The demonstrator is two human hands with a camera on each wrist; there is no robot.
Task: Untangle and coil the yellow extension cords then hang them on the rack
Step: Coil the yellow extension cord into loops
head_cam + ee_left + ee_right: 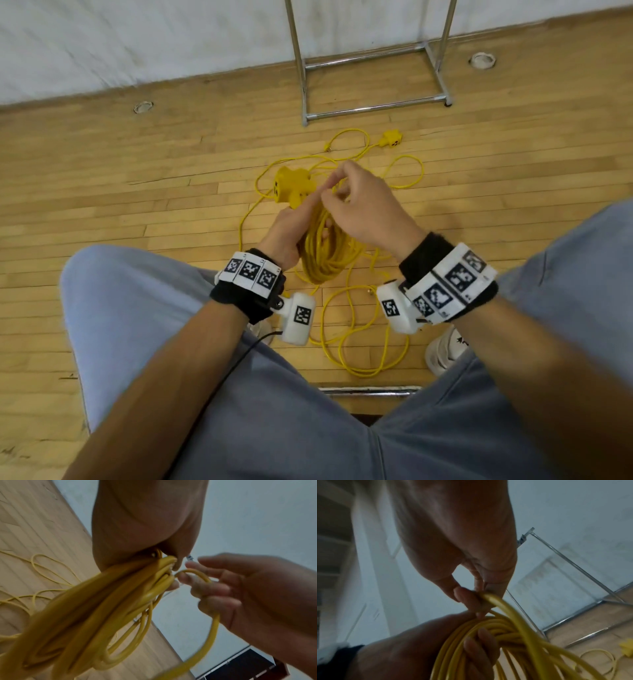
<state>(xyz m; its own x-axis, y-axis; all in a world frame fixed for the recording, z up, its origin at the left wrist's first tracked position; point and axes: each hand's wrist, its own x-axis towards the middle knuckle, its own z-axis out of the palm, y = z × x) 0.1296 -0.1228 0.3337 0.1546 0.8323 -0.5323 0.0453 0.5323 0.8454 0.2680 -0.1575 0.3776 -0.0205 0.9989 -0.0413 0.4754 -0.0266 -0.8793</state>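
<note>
My left hand (pixel 291 229) grips a bundle of coiled yellow cord (pixel 329 253) that hangs down between my knees; the same coil (pixel 96 615) fills the left wrist view. Its yellow multi-outlet head (pixel 291 186) sticks up just past my left fingers. My right hand (pixel 363 202) pinches one strand of the cord (pixel 503 604) at the top of the coil, close against the left hand (pixel 436 642). Loose yellow cord (pixel 363 329) trails on the floor below the coil. A second yellow cord (pixel 352 147) with its outlet head (pixel 392 138) lies farther off.
A chrome rack (pixel 373 61) stands on the wooden floor (pixel 137 192) by the white wall, just beyond the far cord. My knees in grey trousers (pixel 144 308) flank the cords, a white shoe (pixel 445 349) at the right. A metal bar (pixel 370 390) lies near my seat.
</note>
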